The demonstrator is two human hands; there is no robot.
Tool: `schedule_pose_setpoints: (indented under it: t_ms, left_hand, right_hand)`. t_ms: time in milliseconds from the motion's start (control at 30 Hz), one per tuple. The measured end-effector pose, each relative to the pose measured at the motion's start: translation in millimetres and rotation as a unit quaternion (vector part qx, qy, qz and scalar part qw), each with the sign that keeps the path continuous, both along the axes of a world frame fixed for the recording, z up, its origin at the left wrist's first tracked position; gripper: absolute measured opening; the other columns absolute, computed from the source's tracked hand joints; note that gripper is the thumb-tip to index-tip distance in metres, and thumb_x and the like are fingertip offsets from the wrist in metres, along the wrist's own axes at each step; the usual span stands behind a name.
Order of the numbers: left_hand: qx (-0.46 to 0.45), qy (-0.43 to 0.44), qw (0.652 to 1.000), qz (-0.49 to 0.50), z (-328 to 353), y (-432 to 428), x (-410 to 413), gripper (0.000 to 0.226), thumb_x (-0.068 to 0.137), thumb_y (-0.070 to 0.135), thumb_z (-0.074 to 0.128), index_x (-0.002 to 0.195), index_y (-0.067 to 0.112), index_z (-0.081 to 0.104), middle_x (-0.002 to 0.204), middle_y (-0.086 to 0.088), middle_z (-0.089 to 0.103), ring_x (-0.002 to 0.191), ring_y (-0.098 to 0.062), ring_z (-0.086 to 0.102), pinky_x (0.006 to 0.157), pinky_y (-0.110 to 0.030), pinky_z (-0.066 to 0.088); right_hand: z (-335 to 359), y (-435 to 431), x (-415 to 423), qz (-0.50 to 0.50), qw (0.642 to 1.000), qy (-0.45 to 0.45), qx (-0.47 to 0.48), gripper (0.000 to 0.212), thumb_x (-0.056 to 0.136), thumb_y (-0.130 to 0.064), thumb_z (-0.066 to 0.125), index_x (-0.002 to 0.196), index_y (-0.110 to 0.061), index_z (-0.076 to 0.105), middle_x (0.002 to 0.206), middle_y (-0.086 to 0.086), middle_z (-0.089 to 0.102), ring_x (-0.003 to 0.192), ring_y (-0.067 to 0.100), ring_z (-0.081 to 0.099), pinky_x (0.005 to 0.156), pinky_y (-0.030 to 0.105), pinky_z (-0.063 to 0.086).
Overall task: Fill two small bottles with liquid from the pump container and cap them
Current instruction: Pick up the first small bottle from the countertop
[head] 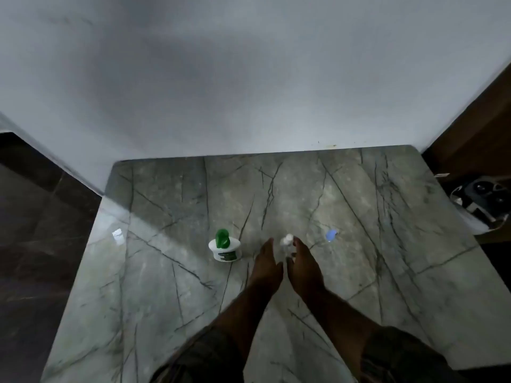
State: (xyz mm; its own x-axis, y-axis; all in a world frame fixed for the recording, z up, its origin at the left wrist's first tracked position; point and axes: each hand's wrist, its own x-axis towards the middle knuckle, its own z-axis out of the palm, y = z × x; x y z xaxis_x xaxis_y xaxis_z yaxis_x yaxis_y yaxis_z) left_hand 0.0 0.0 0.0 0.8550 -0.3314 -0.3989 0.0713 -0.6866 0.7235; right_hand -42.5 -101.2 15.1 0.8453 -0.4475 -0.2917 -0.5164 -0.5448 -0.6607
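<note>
A white pump container [224, 248] with a green pump head stands on the marble table [166, 286], left of my hands. Both hands reach forward side by side at the table's middle. A small clear bottle [286, 242] with a white cap stands between their fingertips. My right hand [302, 265] curls around the bottle's right side and seems to hold it. My left hand [266, 265] has its fingers stretched out just left of the bottle. A small blue object [331, 235], maybe a second bottle or cap, lies to the right; it is blurred.
A grey wall [249, 78] rises right behind the table's far edge. Dark floor lies to the left. At the right, beside the table, sits a dark device with white cables [481, 200] below a brown wooden panel.
</note>
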Motion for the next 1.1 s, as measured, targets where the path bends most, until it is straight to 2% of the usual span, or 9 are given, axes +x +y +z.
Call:
schedule_pose_setpoints:
  t_ms: [133,233,433,533,667,767,867,967,1100]
  left_hand:
    - [-0.040,0.017,0.999,0.014,-4,-8,6,0.068,0.096,0.015,0.058,0.156,0.020,0.028,0.161,-0.003,0.035,0.148,-0.020,0.032,0.122,-0.033,0.024]
    - [-0.073,0.027,0.997,0.018,-7,-14,9,0.061,0.096,0.015,0.059,0.152,0.023,0.037,0.155,-0.002,0.045,0.144,-0.018,0.040,0.122,-0.041,0.031]
    - [-0.079,-0.010,0.994,0.076,-8,-14,15,0.043,0.093,0.019,0.065,0.135,0.022,0.056,0.133,-0.001,0.060,0.125,-0.020,0.055,0.098,-0.022,0.036]
    - [-0.063,-0.025,0.995,0.076,-7,-9,9,0.045,0.092,0.026,0.065,0.136,0.022,0.054,0.127,0.007,0.056,0.119,-0.011,0.051,0.095,-0.021,0.033]
    - [-0.053,-0.009,0.996,0.078,-7,-1,-2,0.031,0.093,0.034,0.062,0.121,0.032,0.050,0.110,0.020,0.053,0.103,-0.004,0.055,0.078,-0.020,0.042]
    - [-0.062,-0.003,0.992,0.108,-3,6,-8,0.022,0.095,0.033,0.062,0.111,0.036,0.047,0.098,0.020,0.058,0.097,-0.007,0.062,0.070,-0.016,0.043]
    - [-0.077,-0.006,0.991,0.113,3,11,-14,0.024,0.094,0.033,0.065,0.110,0.038,0.048,0.099,0.020,0.058,0.092,0.000,0.057,0.069,-0.009,0.040]
    - [-0.082,-0.011,0.992,0.094,3,17,-16,0.026,0.091,0.031,0.069,0.104,0.038,0.047,0.096,0.018,0.062,0.092,-0.001,0.061,0.069,-0.008,0.042]
    - [-0.047,-0.011,0.996,0.073,0,26,-16,0.030,0.089,0.036,0.069,0.113,0.035,0.051,0.110,0.010,0.067,0.100,-0.010,0.064,0.084,-0.029,0.054]
  right_hand:
    - [-7,-2,7,-0.026,0.998,0.010,0.059,0.039,0.101,-0.019,0.048,0.136,-0.034,0.048,0.119,-0.014,0.062,0.122,0.019,0.060,0.084,0.014,0.047]
    - [-13,-6,12,0.011,0.999,0.013,0.038,0.036,0.100,-0.017,0.046,0.135,-0.026,0.051,0.119,-0.002,0.062,0.114,0.020,0.063,0.076,0.011,0.041]
    - [-8,-9,16,0.044,0.999,0.027,-0.008,0.042,0.101,-0.018,0.047,0.142,-0.016,0.049,0.139,0.005,0.060,0.126,0.019,0.057,0.104,0.026,0.044]
    - [2,-18,12,0.054,0.998,0.036,-0.024,0.057,0.095,-0.020,0.054,0.150,-0.019,0.038,0.148,-0.001,0.051,0.126,0.018,0.058,0.105,0.033,0.047]
    - [19,-18,15,0.080,0.996,-0.011,-0.030,0.061,0.085,-0.051,0.062,0.140,-0.032,0.042,0.125,-0.009,0.058,0.092,0.008,0.063,0.077,0.025,0.051]
    - [31,-11,24,0.123,0.991,0.014,-0.053,0.064,0.078,-0.076,0.051,0.122,-0.030,0.055,0.105,-0.009,0.063,0.090,0.009,0.062,0.074,0.025,0.052]
    - [39,0,34,0.139,0.986,0.040,-0.086,0.049,0.083,-0.068,0.056,0.103,-0.023,0.060,0.089,-0.007,0.065,0.081,0.013,0.064,0.066,0.027,0.050]
    - [45,4,40,0.165,0.975,0.065,-0.136,0.032,0.090,-0.047,0.060,0.102,-0.018,0.060,0.095,0.003,0.069,0.089,0.023,0.067,0.068,0.030,0.049]
    - [50,2,36,0.238,0.963,0.065,-0.112,0.015,0.093,-0.025,0.058,0.104,-0.018,0.065,0.102,0.007,0.070,0.096,0.024,0.067,0.079,0.031,0.052]
